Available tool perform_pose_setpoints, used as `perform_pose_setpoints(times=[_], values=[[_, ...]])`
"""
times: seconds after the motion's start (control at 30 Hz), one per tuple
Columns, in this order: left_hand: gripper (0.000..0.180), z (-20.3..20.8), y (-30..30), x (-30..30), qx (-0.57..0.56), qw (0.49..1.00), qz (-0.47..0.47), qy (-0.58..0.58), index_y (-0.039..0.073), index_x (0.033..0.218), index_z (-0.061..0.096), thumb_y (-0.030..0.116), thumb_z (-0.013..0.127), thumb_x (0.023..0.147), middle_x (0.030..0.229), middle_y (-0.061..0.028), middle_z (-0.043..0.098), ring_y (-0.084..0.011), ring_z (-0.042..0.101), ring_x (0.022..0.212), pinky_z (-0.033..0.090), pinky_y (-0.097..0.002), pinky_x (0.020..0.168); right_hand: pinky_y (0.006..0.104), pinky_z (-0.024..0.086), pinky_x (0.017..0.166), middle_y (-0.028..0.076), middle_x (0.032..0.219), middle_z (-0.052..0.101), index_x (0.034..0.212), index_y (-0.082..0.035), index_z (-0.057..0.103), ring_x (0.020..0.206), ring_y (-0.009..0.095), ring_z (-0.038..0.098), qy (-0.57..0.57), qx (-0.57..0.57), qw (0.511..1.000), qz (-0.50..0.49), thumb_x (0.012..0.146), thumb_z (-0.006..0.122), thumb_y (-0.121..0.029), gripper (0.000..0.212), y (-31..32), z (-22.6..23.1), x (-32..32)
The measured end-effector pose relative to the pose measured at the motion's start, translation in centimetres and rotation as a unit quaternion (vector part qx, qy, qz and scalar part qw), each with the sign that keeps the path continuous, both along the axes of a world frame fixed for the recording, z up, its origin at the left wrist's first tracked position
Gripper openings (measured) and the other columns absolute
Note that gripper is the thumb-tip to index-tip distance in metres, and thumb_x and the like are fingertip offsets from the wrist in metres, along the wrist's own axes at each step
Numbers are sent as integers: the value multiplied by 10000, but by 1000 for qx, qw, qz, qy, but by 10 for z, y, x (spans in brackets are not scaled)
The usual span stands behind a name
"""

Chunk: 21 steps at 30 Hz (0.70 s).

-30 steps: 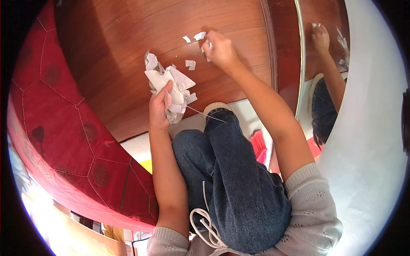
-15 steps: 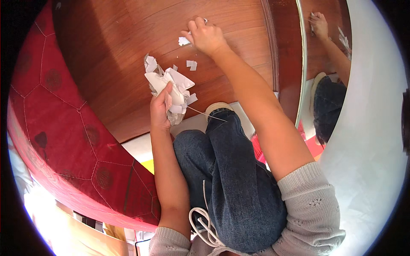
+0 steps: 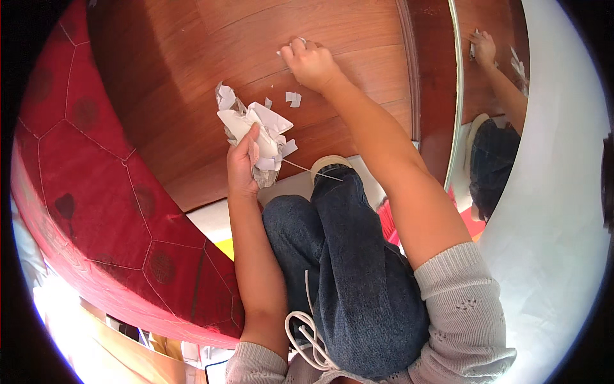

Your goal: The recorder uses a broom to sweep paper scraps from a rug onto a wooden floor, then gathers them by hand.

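A bundle of crumpled white paper scraps and clear plastic (image 3: 261, 125) is gripped in my left hand (image 3: 243, 163), thumb pressed over its side. A thin pale stick or straw (image 3: 313, 171) juts from the bundle toward my knee. Farther out, my right hand (image 3: 310, 66) rests low over the wooden floor with its fingers curled. White bits of paper (image 3: 279, 53) peek out at its fingertips; most of what it holds is hidden. Between the two hands a torn white paper scrap (image 3: 293, 98) lies on the boards, with smaller bits near it.
At left runs a red quilted mattress edge (image 3: 96, 185). A mirror (image 3: 492, 83) in a wooden frame stands at right, reflecting my right arm. My jeans-clad knees (image 3: 358, 269) are between my forearms, beside pink bristles (image 3: 386, 221) like a broom's.
The fingers of my right hand have closed further over the paper beneath them, so less white shows. My left hand keeps its hold on the bundle. The whole view has shifted slightly.
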<state>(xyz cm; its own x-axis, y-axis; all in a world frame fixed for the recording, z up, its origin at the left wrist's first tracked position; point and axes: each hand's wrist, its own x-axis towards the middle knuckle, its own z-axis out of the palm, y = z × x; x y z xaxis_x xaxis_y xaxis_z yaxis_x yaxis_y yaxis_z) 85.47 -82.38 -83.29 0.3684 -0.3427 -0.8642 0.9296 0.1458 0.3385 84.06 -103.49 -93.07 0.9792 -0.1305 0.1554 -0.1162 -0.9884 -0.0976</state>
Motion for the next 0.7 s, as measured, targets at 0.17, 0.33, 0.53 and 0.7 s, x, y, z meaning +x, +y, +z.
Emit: perform_pose_setpoints(times=[0.17,0.33,0.53,0.7], values=[[315,7,0,1,0,1000,0,-5,-11,1059,520,148,583,795,892,-61,597,-153,592,735,479,-275,622,389,488,533,106,721,534,770,-69,491,640,305,573,-34,183,981,-50,720,557,-115,95,-12,17,-12],[325,9,1,1,8,1000,-8,-8,-1,1078,513,143,583,795,910,-58,598,-156,592,759,479,-279,640,391,454,566,165,747,556,861,-37,471,657,354,548,-47,309,941,-127,718,543,-57,162,0,29,-41],[331,6,4,3,-8,1000,-18,-7,2,1084,513,145,585,795,918,-61,599,-154,593,770,480,-277,651,438,447,623,200,808,570,880,-40,469,748,382,559,-40,402,899,-169,733,553,-54,170,11,41,-6],[329,8,3,1,15,1000,-22,-15,1,1077,516,148,591,793,908,-60,599,-154,592,765,480,-275,646,415,448,694,232,878,555,879,-25,476,782,398,540,119,331,928,-124,763,537,-71,139,4,28,6]])
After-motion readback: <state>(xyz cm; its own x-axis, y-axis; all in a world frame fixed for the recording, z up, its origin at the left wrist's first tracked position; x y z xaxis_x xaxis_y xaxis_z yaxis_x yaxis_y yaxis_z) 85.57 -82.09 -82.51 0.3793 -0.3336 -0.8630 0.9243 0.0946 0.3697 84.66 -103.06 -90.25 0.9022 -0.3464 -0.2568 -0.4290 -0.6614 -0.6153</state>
